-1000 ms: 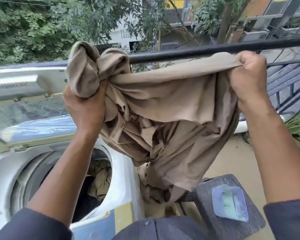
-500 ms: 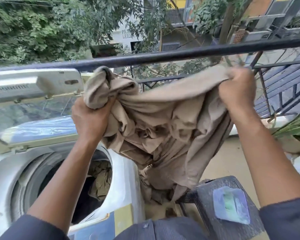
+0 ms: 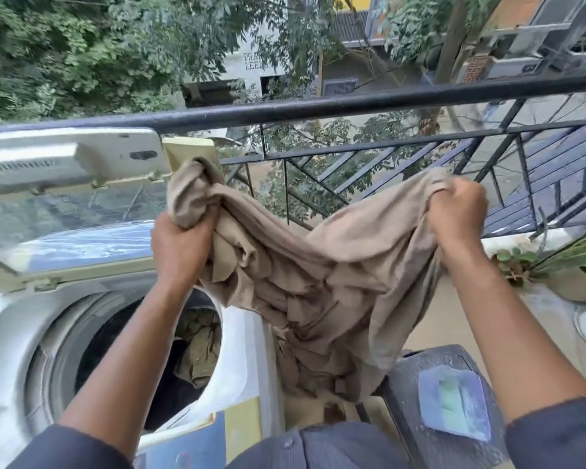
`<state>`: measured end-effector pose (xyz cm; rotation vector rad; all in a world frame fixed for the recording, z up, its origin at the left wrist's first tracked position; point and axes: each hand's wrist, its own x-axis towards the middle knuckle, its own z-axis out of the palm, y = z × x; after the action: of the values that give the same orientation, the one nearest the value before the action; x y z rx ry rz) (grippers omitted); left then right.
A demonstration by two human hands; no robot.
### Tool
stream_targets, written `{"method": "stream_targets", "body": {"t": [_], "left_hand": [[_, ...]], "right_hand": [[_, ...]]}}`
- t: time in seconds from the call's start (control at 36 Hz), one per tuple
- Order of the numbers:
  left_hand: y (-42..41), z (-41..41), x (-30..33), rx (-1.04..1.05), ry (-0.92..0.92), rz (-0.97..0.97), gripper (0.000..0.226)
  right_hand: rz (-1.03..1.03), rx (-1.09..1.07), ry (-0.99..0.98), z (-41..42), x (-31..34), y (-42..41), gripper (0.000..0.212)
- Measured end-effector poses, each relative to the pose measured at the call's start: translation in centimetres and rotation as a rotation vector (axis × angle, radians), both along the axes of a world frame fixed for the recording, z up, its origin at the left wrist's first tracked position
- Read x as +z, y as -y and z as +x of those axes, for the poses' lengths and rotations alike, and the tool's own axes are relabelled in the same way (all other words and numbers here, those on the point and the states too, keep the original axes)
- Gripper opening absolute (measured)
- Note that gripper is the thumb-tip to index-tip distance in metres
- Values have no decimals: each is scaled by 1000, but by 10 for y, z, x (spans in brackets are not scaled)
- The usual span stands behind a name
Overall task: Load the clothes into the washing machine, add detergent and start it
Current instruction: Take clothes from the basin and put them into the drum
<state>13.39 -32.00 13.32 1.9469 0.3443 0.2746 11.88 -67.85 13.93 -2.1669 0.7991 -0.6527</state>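
— What are we holding?
— One beige cloth (image 3: 322, 275), stretched between our two hands. Our left hand (image 3: 180, 242) is clenched round a bunched end, and our right hand (image 3: 455, 211) grips the other edge.
— Where does it hang?
— In the air, sagging beside the washer (image 3: 247, 350), to the right of its drum opening, above one dark stool (image 3: 416, 397).
— Anything loaded?
— We see one olive garment (image 3: 200, 346) in the drum, under one raised lid (image 3: 68, 211).
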Motion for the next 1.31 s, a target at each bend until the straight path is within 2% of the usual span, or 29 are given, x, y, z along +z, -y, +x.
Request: {"method": "stream_targets", "body": {"t": [0.08,0.17,0.22,0.31,0.33,0.42,0.5,0.53,0.56,0.58,0.64,0.72,0.75,0.81,0.89,0.92,1.03,1.11,1.17,1.22,1.31], "left_hand": [[-5,0,-1,119,18,-66,45],[-3,-1,-1,123,8,-178,38],[4,-3,1,119,-6,-277,24],[20,-5,4,33,-5,-437,8],[24,-7,8,-34,-4,-469,9],[34,-9,9,-315,-27,-435,30],[47,-11,4,-581,-70,-264,79],[52,-12,2,-627,-61,-184,89],[59,-12,-2,-650,-40,-101,90],[64,-12,-4,-624,-28,-30,81],[70,-14,0,-448,-1,81,45],[66,-10,-3,-259,72,160,15],[64,-9,-4,-225,76,158,9],[62,-9,-4,-153,93,148,13],[62,-8,-3,-62,110,58,12],[63,-8,-2,-39,108,27,12],[72,-9,9,-50,177,-50,10],[82,-10,24,-46,235,-138,15],[88,-11,34,-44,268,-172,20],[91,-11,42,-58,302,-200,17],[88,-11,50,-64,329,-226,20]], "right_hand": [[204,-74,86,4,1,13,27],[485,-24,98,7,-5,16,26],[602,58,119,0,5,3,20],[688,274,124,-6,16,-17,28],[709,356,114,-6,18,-27,31],[690,557,64,-4,26,-60,32],[693,758,45,-6,34,-95,29],[656,816,34,-6,36,-104,26],[611,870,7,-7,38,-115,24],[563,923,-19,-7,39,-122,24],[488,1011,-48,-8,39,-130,26],[496,1106,-47,-13,35,-124,31],[497,1099,-35,-18,33,-122,35],[407,937,-9,-31,20,-122,38],[200,637,-43,-53,-15,-127,22],[152,622,-137,-58,-26,-128,27],[-32,714,-775,-78,-73,-137,75],[-36,740,-941,-84,-108,-143,106],[15,736,-982,-82,-125,-147,116],[64,677,-989,-80,-134,-150,107],[199,575,-920,-72,-147,-140,58]]}}
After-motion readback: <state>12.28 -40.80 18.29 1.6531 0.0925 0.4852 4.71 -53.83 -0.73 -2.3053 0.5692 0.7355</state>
